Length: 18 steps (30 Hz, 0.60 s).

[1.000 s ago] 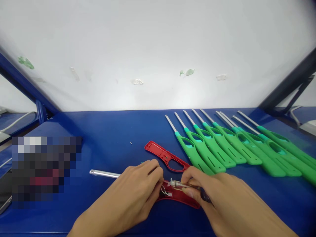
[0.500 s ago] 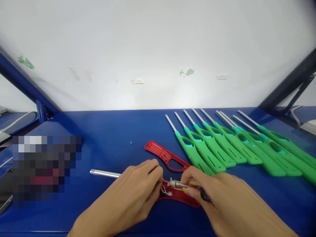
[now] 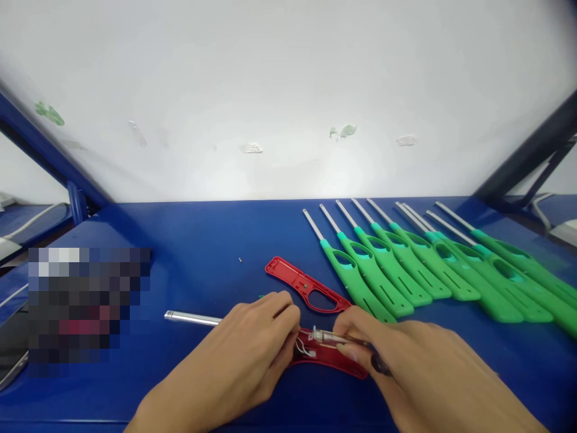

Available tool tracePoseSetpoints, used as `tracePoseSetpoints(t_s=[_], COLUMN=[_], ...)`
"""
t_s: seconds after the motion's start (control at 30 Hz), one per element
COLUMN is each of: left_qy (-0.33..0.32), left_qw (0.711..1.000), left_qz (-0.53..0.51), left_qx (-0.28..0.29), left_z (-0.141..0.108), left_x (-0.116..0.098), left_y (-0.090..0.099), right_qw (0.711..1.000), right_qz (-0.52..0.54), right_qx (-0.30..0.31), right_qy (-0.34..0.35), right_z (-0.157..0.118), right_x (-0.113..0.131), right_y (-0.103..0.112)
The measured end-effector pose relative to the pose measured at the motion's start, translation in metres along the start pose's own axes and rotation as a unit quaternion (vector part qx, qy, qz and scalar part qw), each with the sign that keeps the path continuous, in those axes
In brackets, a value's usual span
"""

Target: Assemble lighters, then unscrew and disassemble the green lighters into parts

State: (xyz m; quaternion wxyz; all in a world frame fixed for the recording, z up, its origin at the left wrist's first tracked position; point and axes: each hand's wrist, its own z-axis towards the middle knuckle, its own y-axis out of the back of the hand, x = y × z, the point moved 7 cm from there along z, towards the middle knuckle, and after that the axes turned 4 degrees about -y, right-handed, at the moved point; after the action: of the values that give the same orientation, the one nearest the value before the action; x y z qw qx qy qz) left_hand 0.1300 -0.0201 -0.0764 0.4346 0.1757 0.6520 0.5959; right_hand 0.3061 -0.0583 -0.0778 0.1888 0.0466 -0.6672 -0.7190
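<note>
My left hand (image 3: 259,346) is closed over the front of an opened red lighter half (image 3: 336,358) lying low on the blue table. A silver lighter tube (image 3: 192,317) sticks out to the left from under this hand. White wires (image 3: 303,347) show inside the red half, beside my fingertips. My right hand (image 3: 401,355) pinches a slim piece with a metallic front and a dark rear end (image 3: 328,338), held over the red half. Its exact kind is partly hidden by the fingers. Just behind the hands lies the other red casing half (image 3: 300,284), its inner side up.
Several green lighters (image 3: 387,270) lie in a slanting row at the right. A tiny metal bit (image 3: 240,260) rests on the blue table (image 3: 202,234). A blurred-out dark object (image 3: 85,313) is at the left. Behind stands a white panel (image 3: 288,90) between blue frame bars.
Both hands keep almost the same place and hold. The whole view has shifted very slightly.
</note>
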Motion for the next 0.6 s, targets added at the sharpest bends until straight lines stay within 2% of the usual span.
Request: tracePoseSetpoints(t_s=[0.27,0.47,0.6], left_qy=[-0.001,0.0,0.004], left_qw=[1.0,1.0,1.0], left_qz=[0.014,0.008,0.01], left_qx=[0.01,0.024,0.029], left_z=[0.0,0.002,0.002], left_x=[-0.003,-0.006,-0.007], left_y=[0.002,0.002,0.003], right_qw=[0.999,1.0,1.0], right_qz=[-0.007,0.001,0.003], right_qx=[-0.032,0.006,-0.004], right_qy=[0.023,-0.001,0.001], right_z=[0.002,-0.003,-0.002], right_x=[0.006,-0.004,-0.002], right_y=[0.007,0.0,0.003])
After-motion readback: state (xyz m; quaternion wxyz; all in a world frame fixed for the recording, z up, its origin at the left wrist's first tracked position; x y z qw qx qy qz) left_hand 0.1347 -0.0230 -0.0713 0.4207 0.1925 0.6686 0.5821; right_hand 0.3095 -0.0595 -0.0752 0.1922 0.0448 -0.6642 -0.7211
